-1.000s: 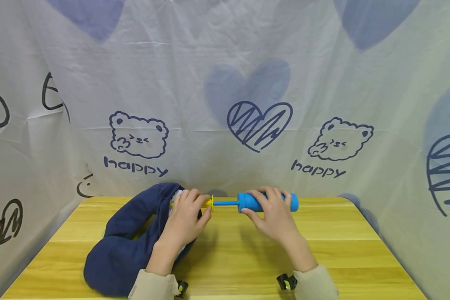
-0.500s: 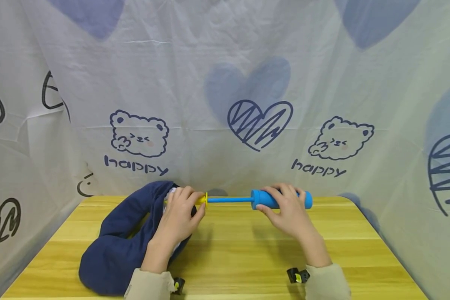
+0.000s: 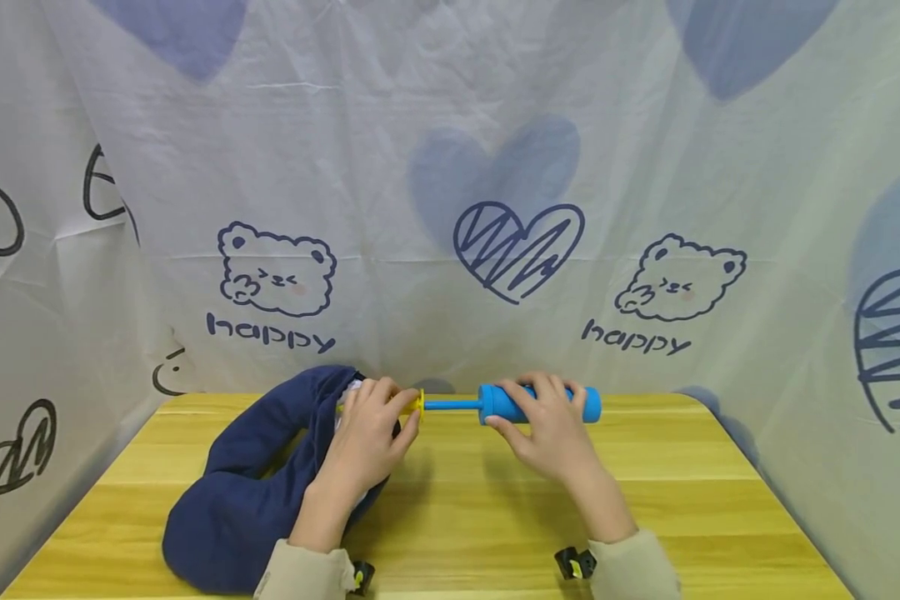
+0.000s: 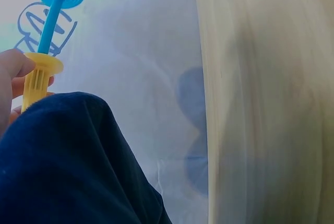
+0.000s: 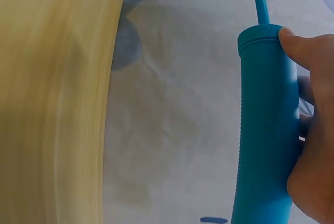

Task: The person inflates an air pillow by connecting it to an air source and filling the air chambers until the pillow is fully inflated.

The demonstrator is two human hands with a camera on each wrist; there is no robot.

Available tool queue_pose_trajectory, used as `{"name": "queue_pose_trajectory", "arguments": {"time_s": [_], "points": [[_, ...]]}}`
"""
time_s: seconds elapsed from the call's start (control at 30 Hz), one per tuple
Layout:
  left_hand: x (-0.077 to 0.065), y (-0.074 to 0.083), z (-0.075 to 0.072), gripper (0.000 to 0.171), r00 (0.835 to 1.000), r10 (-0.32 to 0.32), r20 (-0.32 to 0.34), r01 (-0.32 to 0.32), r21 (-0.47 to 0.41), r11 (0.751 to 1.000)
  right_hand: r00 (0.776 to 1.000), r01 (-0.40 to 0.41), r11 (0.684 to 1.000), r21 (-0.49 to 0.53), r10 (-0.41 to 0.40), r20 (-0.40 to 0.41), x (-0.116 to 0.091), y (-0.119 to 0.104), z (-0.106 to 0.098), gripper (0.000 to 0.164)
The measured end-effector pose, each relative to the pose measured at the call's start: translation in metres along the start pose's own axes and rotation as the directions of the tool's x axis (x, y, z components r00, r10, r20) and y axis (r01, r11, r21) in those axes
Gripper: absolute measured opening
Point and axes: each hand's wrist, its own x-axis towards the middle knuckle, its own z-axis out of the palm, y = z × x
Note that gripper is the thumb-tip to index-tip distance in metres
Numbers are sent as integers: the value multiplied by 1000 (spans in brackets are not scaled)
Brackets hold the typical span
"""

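A navy U-shaped neck pillow lies at the left of the table in the head view, its end by the left hand showing some white lining. At that end my left hand grips the yellow end piece of a hand pump, and the pillow's cloth lies against it. The pump's blue barrel is in my right hand, fingers over the top and thumb on the near side. A thin blue rod joins barrel and yellow piece, partly drawn out. Where the yellow tip meets the pillow is hidden by the left hand.
The wood-grain table has its far edge just behind the pump. A pale curtain printed with hearts and bears hangs behind and at both sides. Small black wrist devices sit by the sleeves.
My right hand first moved right with the barrel, baring more rod, then came back left, so the rod is shorter again. The left hand and pillow shifted slightly left, then back right.
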Motion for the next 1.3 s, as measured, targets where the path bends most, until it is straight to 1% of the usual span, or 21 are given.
{"name": "queue_pose_trajectory", "arguments": {"time_s": [0.2,0.47,0.6,0.77,1.07,1.3], "points": [[1,3,2,22,1000,17,5,-17,-1,1000,1000,-4,1000,0,4,2,3,-10,5,52],[3,10,5,23,999,32,32,-31,-13,999,1000,13,1000,-8,-13,-15,5,-21,11,51],[3,13,8,23,998,51,27,-51,2,999,1000,12,1000,-17,-12,-17,5,-27,13,51],[3,16,10,22,998,55,26,-55,2,998,1000,12,999,-30,-13,-28,5,-32,15,52],[2,21,12,24,997,63,35,-63,1,998,999,20,999,-41,-22,-45,3,-37,20,52],[2,21,12,24,997,53,47,-52,-17,999,999,14,1000,-22,-15,-40,3,-34,18,52]]}}
